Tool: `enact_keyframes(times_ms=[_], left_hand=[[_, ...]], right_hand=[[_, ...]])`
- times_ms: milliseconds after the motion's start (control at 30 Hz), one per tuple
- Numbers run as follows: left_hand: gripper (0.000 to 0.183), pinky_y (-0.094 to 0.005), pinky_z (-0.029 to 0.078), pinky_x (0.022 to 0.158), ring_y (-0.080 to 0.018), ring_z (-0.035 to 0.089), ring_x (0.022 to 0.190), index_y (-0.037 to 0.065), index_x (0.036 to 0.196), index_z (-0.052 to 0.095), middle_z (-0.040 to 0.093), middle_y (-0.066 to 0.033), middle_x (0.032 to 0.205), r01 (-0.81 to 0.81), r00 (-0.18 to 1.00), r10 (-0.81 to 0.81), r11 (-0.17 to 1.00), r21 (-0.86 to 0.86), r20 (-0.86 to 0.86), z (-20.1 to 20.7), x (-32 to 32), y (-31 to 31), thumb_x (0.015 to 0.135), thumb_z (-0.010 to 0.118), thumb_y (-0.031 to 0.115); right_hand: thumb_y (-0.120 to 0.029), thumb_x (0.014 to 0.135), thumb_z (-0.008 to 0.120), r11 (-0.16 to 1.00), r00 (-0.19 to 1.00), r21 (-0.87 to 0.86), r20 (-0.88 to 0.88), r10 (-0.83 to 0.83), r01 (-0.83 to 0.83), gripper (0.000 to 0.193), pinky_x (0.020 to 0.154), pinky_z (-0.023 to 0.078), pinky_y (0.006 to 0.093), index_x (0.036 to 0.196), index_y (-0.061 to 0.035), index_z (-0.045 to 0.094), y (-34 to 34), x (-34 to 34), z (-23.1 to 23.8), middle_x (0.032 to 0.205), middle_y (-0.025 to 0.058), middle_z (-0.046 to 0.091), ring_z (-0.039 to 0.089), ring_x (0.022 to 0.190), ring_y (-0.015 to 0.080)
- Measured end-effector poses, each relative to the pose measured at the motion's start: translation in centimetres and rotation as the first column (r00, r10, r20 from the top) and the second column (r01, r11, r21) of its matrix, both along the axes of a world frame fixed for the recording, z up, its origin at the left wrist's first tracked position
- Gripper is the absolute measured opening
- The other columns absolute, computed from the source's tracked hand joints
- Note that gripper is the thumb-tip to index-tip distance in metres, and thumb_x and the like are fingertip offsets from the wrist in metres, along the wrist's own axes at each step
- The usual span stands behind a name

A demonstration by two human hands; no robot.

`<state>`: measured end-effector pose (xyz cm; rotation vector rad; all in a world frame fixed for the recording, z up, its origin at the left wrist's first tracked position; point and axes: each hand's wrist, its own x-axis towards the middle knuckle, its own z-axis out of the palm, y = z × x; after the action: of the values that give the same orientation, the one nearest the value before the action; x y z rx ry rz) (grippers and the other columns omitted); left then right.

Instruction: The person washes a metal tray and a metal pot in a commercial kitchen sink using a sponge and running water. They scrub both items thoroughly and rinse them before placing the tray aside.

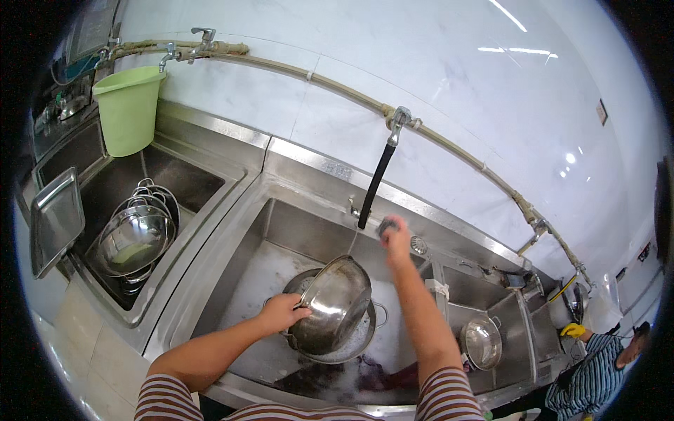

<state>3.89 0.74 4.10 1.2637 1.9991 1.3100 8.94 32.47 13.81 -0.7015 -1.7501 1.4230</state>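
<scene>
One bowl (335, 302) in left hand (282, 312)

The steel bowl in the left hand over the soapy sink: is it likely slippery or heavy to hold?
The steel bowl is probably slippery: it looks wet and shiny, above foamy water in the sink. It seems thin-walled, so likely light for its size; the left hand holds it tilted by the rim alone. Being rigid metal, it should not bend.

Small dark rectangular plate (602, 111) sat high on white wall, right. Pale sticker (338, 170) lay on steel ledge behind sink. Dim framed panel (96, 28) hung top left.
</scene>
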Motion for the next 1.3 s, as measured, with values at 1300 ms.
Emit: enact_keyframes(times_ms=[1300], left_hand=[[0.022, -0.0282, 0.044, 0.058, -0.0115, 0.054, 0.065, 0.002, 0.089, 0.062, 0.06, -0.0026, 0.076, -0.072, 0.854, 0.037, 0.996, 0.047, 0.518, -2.7, -3.3, 0.1, 0.082, 0.061, 0.023]], right_hand=[[-0.028, 0.082, 0.054, 0.442, 0.894, 0.833, -0.13, -0.428, 0.333, 0.026, 0.065, 0.046, 0.0378, 0.086, -0.0046, 0.064, -4.5, -6.1, 23.5, 0.075, 0.0166, 0.062, 0.059, 0.068, 0.0294]])
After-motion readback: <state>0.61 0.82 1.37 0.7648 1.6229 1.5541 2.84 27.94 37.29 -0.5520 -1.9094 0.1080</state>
